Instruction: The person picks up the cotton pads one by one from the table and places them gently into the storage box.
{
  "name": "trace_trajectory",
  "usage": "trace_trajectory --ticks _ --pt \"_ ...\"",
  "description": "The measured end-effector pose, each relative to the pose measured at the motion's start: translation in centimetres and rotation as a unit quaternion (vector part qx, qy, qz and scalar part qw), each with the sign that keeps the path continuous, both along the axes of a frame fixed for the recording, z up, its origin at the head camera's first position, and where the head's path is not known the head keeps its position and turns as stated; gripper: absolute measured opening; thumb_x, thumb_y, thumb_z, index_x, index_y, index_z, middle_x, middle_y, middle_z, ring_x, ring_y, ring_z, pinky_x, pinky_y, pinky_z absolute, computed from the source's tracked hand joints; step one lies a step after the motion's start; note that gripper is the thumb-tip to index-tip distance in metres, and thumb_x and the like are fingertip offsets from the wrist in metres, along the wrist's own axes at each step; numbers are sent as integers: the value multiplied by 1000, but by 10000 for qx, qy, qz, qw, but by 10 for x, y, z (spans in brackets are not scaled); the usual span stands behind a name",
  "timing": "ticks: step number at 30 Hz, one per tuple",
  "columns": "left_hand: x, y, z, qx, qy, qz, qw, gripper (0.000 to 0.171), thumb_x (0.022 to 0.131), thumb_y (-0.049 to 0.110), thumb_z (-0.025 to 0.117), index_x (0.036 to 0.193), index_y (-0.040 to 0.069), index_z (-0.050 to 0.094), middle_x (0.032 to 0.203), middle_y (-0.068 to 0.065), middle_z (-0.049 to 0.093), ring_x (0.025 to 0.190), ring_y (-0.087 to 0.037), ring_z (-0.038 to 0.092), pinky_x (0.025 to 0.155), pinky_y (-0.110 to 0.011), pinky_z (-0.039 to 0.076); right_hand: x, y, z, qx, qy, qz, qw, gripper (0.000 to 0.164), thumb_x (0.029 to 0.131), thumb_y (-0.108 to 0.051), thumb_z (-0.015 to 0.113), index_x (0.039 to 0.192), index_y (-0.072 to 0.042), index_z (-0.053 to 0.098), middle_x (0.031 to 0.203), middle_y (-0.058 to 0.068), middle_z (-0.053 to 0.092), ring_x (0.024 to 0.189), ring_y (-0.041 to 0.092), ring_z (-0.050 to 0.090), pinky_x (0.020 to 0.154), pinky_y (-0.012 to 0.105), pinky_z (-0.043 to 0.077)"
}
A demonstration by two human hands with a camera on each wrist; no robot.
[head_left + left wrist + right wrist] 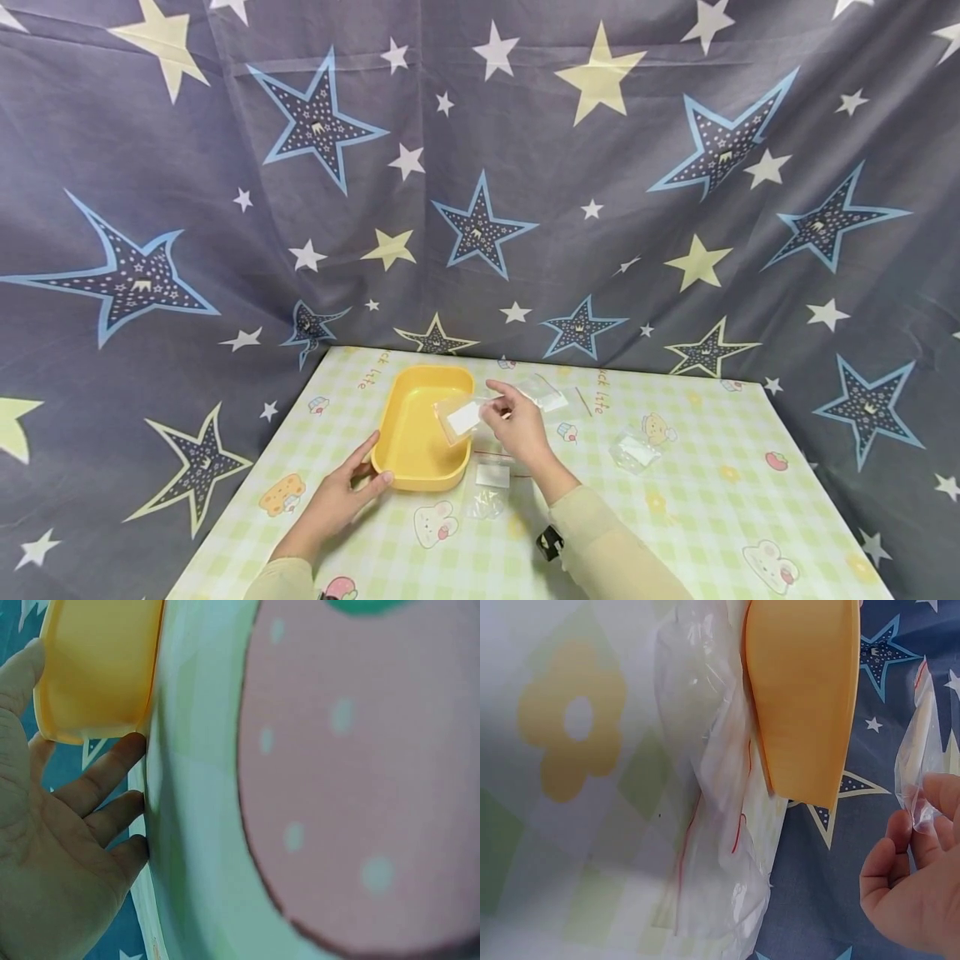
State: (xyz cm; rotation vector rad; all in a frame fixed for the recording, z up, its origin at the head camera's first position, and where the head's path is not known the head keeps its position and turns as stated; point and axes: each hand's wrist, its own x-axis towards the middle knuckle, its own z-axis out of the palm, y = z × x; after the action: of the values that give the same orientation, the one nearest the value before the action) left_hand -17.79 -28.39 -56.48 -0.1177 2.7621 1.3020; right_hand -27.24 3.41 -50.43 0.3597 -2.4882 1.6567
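Note:
A yellow tray (424, 429) stands on the table in the head view. My left hand (341, 504) rests at its near left corner, thumb by the near rim and fingers spread along the left side; the left wrist view shows these fingers fairly straight against the tray (97, 675). With thumb and fingers my right hand (517, 425) pinches a small clear zip bag (459, 417) containing a white piece, above the tray's right rim. The right wrist view shows this bag (919, 750) raised, with a red line along its top.
Further clear zip bags lie right of the tray: one bag (487, 487) at its near right, another bag (551, 396) behind my right hand, and a bag (636, 450) farther right. A patterned tablecloth (585, 517) covers the table; a star-printed curtain (480, 125) hangs behind.

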Motion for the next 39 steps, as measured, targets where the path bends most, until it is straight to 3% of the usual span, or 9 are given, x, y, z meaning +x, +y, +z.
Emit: trace_trajectory --ticks 4,9,30,39 --pt "0 0 0 27 22 -15 10000 89 95 71 67 169 47 24 156 -14 61 152 -42 49 126 -70 31 -1 -2 -3 167 171 3 9997 46 97 -9 75 142 -11 68 98 8 82 85 13 68 74 20 55" --pt "-1 -1 -2 63 43 -18 10000 88 95 71 67 169 47 24 156 -13 62 152 -42 49 126 -70 32 0 -6 -6 235 161 84 9996 46 97 -10 75 142 -12 68 97 7 81 85 14 69 77 23 57" --pt "-1 -1 -1 36 76 -48 10000 87 97 68 67 169 47 23 156 -13 61 153 -44 48 126 -71 31 5 -21 -8 528 400 380 9971 43 97 -9 75 140 -9 69 97 5 82 87 16 71 74 22 57" --pt "0 0 0 -26 13 -13 10000 87 97 68 67 169 46 23 157 -13 60 154 -44 46 126 -73 28 7 -28 -12 670 189 413 9967 43 99 -11 74 142 -13 69 101 3 82 93 16 70 73 20 54"
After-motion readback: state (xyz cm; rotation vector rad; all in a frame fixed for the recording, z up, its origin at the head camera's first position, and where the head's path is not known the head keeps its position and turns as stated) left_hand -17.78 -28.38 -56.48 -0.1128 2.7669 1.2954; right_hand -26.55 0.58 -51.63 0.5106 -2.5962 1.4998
